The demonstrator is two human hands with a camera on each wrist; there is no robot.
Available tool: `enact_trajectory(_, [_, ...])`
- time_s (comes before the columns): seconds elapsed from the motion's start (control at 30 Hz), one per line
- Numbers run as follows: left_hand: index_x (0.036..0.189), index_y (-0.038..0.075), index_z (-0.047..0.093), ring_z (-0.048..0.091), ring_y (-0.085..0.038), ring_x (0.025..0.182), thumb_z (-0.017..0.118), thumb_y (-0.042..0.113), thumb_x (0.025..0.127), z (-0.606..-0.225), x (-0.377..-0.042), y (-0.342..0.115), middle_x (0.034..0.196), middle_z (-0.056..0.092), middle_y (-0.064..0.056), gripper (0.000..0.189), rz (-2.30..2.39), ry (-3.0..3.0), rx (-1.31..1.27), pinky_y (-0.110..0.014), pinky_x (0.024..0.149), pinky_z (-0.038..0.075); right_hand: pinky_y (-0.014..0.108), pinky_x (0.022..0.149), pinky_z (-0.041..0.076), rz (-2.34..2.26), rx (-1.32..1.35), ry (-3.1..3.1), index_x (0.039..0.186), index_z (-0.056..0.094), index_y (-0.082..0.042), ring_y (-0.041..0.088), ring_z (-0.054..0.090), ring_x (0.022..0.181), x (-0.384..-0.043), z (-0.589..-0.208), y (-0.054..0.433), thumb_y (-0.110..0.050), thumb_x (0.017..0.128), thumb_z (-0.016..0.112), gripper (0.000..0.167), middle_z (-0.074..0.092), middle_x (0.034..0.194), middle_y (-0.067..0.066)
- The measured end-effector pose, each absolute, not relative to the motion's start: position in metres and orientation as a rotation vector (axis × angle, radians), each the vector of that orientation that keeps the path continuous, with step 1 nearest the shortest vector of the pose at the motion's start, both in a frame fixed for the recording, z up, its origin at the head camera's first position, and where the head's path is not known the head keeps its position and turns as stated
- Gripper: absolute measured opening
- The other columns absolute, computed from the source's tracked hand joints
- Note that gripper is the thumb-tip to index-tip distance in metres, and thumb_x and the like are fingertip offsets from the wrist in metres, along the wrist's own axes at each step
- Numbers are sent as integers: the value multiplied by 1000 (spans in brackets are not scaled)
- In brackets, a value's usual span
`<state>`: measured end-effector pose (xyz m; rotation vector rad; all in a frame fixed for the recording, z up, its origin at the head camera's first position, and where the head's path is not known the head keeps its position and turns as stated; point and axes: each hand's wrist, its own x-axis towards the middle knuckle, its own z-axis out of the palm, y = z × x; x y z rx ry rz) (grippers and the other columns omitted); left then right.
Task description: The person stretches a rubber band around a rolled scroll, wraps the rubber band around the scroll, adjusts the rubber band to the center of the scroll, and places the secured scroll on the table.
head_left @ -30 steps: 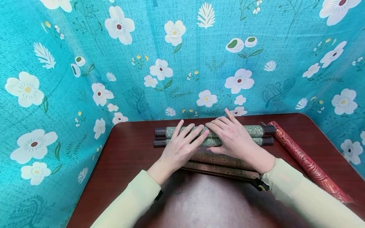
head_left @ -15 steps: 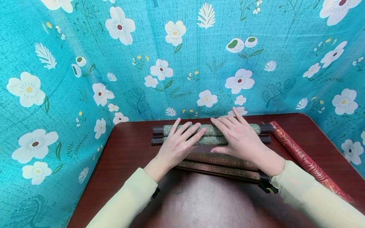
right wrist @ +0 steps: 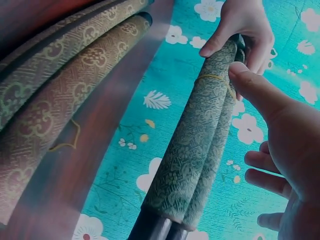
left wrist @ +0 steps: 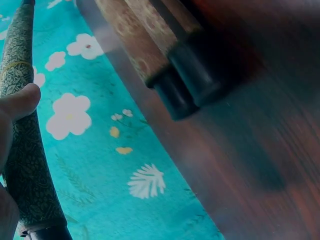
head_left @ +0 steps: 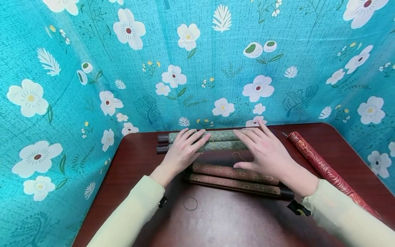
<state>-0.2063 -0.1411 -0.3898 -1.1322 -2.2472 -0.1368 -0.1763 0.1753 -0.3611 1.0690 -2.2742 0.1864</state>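
A green patterned double-rolled scroll (head_left: 222, 145) with dark end knobs lies along the table's back edge. A thin yellow band (right wrist: 212, 77) circles it near its middle. My left hand (head_left: 182, 149) grips its left part, thumb on the near side and fingers over the far side. At the right part hovers or rests my right hand (head_left: 266, 147), fingers straight and thumb spread; whether the fingertips touch the scroll is hard to tell. The scroll's right knobs (right wrist: 155, 230) are hidden in the head view. Nearer me lies a brown patterned double-rolled scroll (head_left: 234, 180).
A red and gold roll (head_left: 327, 168) slants along the right side of the table (head_left: 234, 219). On the tabletop in front lies a thin dark ring (head_left: 190, 203). A loose yellow cord (head_left: 237, 157) sits behind the brown scroll. Flowered blue cloth (head_left: 200, 85) hangs behind.
The green scroll has slid left and slightly back with my left hand. My right hand has moved right, so the hands stand farther apart. The thin ring and yellow cord are now in plain sight.
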Motion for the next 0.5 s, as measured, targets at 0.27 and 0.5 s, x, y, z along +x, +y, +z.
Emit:
enact_trajectory(0.27, [151,13,62,61,-35,132,97,18,79,-399,-230,-150,150,63,-12,80,-108,-2339,-1155,-56,116,45,59,130,20,217,1073,-2341,146,61,2,38,64,119,-172,-374,180,-64,72,88,103,71,124,17])
enact_trajectory(0.5, [155,15,59,58,-34,137,93,22,86,-410,-252,-146,153,61,-11,77,-148,-2461,-1143,-56,122,39,67,120,34,195,1077,-2444,144,63,0,35,64,119,-167,-391,179,-66,73,89,100,71,124,12])
